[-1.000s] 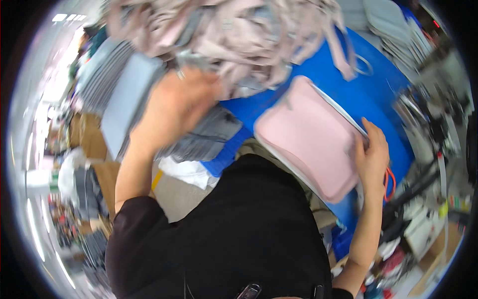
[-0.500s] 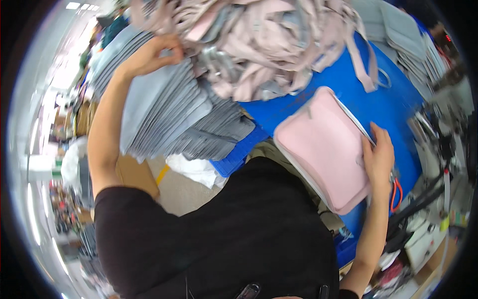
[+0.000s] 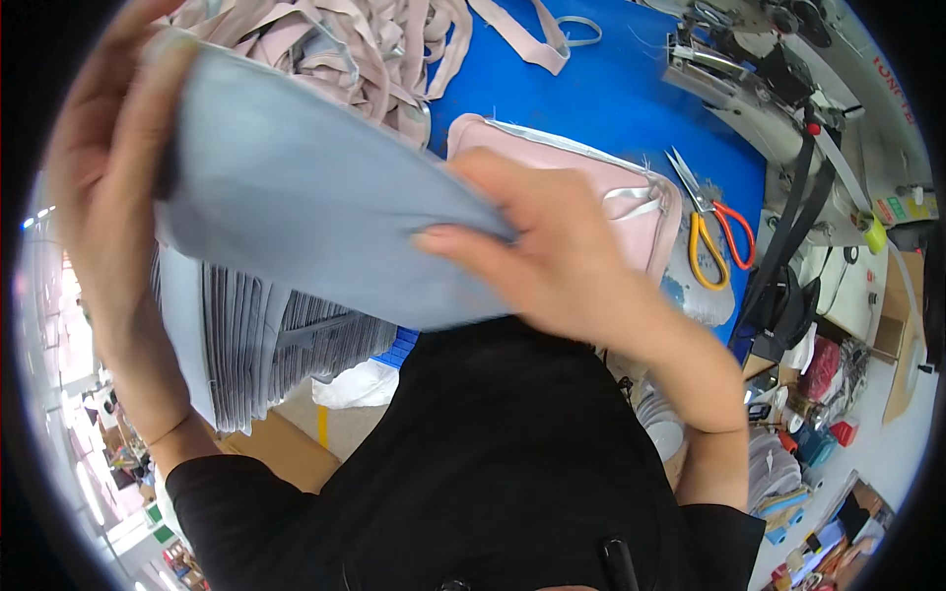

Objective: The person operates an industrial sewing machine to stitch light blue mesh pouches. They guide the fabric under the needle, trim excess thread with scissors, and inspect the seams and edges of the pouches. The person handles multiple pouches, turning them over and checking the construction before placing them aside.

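Note:
A grey-blue padded fabric piece (image 3: 315, 197) is held up across the front of me, slightly smeared by motion. My left hand (image 3: 113, 167) has its far left end, thumb against the edge and fingers behind. My right hand (image 3: 557, 241) grips the opposite end between thumb and fingers. Below and behind it, a pink zippered sleeve (image 3: 552, 148) lies on the blue tabletop (image 3: 611, 79), partly covered by my right hand and the grey piece. Under the raised piece, at the left, stands a tight stack of grey fabric pieces (image 3: 286, 345).
Tangled pink straps (image 3: 365, 49) are heaped at the far left of the table. Scissors with red and yellow handles (image 3: 708, 222) lie right of the sleeve. A sewing machine (image 3: 749, 89) stands at the far right. A cardboard box (image 3: 276, 453) sits below the stack.
My left hand has come off the stack area and now holds a grey piece up. My right hand has left the pink sleeve's edge and taken the piece's other end. The view has turned rightward.

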Demonstrator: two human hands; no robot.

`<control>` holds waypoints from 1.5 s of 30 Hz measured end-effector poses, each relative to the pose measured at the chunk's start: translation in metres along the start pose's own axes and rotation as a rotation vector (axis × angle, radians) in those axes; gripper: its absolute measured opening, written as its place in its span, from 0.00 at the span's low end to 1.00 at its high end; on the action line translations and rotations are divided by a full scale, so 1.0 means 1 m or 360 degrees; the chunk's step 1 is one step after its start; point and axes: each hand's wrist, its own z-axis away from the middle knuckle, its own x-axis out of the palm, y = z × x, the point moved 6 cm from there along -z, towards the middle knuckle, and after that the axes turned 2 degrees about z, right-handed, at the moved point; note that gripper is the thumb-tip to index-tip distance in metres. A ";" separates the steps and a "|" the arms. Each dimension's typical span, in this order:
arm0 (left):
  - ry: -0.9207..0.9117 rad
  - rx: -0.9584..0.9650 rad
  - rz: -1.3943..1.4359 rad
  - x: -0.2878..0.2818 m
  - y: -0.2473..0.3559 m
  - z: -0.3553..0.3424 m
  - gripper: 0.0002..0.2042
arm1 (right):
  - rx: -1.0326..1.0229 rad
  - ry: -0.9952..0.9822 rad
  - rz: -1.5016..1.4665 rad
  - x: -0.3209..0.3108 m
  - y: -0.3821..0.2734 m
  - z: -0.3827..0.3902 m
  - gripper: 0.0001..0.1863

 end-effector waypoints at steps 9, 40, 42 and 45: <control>-0.1129 -0.0691 0.1439 0.256 -0.039 0.052 0.13 | 0.1023 -0.0669 0.0439 -0.083 0.105 0.058 0.16; -0.0294 0.1130 0.0679 0.193 0.029 0.017 0.10 | 0.0312 0.0175 0.1021 -0.113 0.041 0.079 0.10; -0.0294 0.1134 0.0692 0.191 0.030 0.020 0.11 | 0.0315 0.0194 0.1030 -0.113 0.038 0.081 0.10; -0.0269 0.1131 0.0697 0.187 0.034 0.018 0.11 | 0.0369 0.0202 0.1018 -0.114 0.036 0.083 0.12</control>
